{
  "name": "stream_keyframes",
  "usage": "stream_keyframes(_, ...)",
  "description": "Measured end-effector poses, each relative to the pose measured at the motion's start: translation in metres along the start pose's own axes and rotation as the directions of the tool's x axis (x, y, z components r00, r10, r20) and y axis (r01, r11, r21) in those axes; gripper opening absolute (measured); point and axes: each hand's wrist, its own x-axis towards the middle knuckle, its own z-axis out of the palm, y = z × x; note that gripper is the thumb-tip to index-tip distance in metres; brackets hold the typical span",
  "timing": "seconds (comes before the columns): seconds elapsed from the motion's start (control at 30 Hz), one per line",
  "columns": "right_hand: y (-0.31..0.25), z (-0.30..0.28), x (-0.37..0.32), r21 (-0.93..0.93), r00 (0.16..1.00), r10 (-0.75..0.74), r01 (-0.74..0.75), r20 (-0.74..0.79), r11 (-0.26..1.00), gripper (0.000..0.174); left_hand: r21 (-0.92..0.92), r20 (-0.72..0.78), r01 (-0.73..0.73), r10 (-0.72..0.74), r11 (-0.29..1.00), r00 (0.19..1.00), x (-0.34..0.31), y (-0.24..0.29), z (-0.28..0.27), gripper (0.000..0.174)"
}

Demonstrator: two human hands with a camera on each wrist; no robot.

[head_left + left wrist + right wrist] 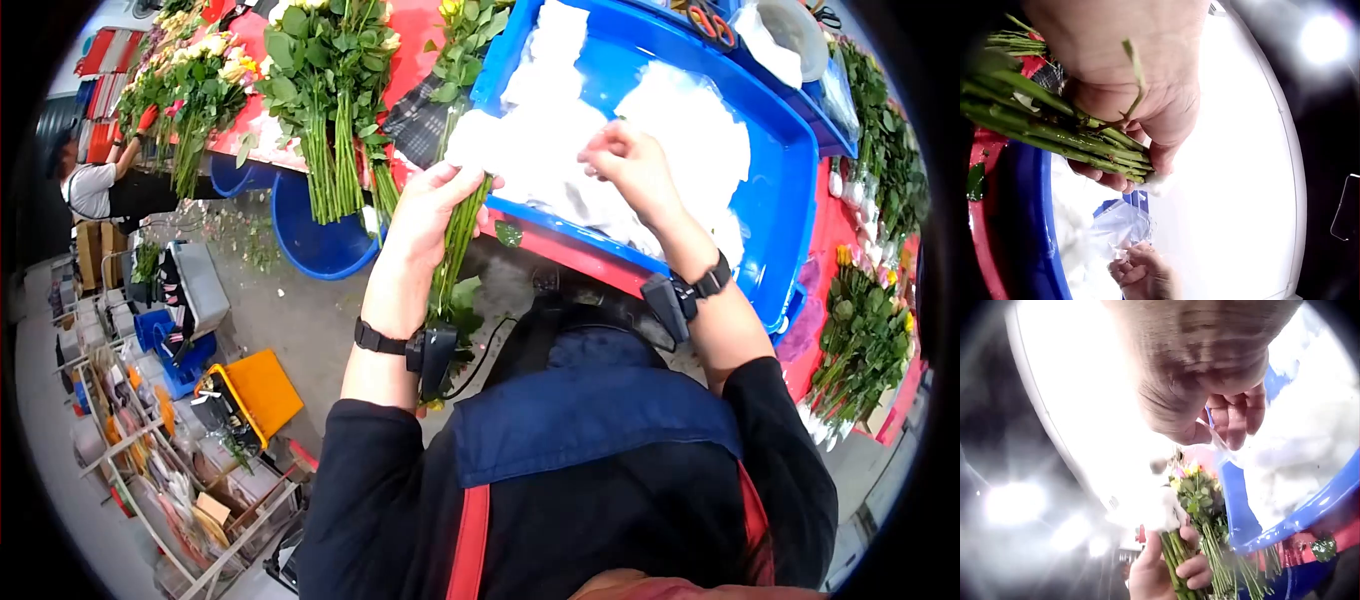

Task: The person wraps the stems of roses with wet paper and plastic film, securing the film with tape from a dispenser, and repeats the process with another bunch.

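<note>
My left hand (425,215) grips a bunch of green flower stems (458,240), with its leaves hanging down toward my body. A wet white wad (1163,509) covers the cut ends, right at the thumb and fingertips. Over the blue tray (778,170), my right hand (640,175) has its fingers curled in. Between its thumb and fingers it pinches a thin clear plastic piece (1119,226), which spreads out in the left wrist view. Soft white material (690,120) fills much of the tray below this hand.
Bunches of roses (335,60) lie at the left on the red table, stems over the edge. More wrapped bunches (865,330) lie at the right. Orange-handled scissors (712,25) sit behind the tray. A blue bucket (325,235) stands below. Another person (100,185) works at far left.
</note>
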Motion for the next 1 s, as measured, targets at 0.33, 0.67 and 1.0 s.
stream_keyframes(0.33, -0.013, -0.041, -0.053, -0.173, 0.988, -0.078, 0.054, -0.136, 0.983, 0.007, 0.002, 0.228, 0.092, -0.090, 0.996, 0.969, -0.013, -0.020, 0.049, 0.024)
stream_keyframes(0.67, 0.003, -0.035, -0.077, 0.036, 0.988, 0.149, -0.148, -0.035, 0.988, 0.022, 0.054, 0.262, 0.100, -0.111, 0.994, 0.959, 0.003, -0.017, 0.079, 0.020)
stream_keyframes(1.0, -0.019, -0.034, -0.074, -0.057, 0.997, -0.075, 0.074, -0.017, 0.996, 0.020, -0.087, 0.314, 0.095, -0.064, 0.992, 0.947, 0.000, -0.025, 0.065, 0.029)
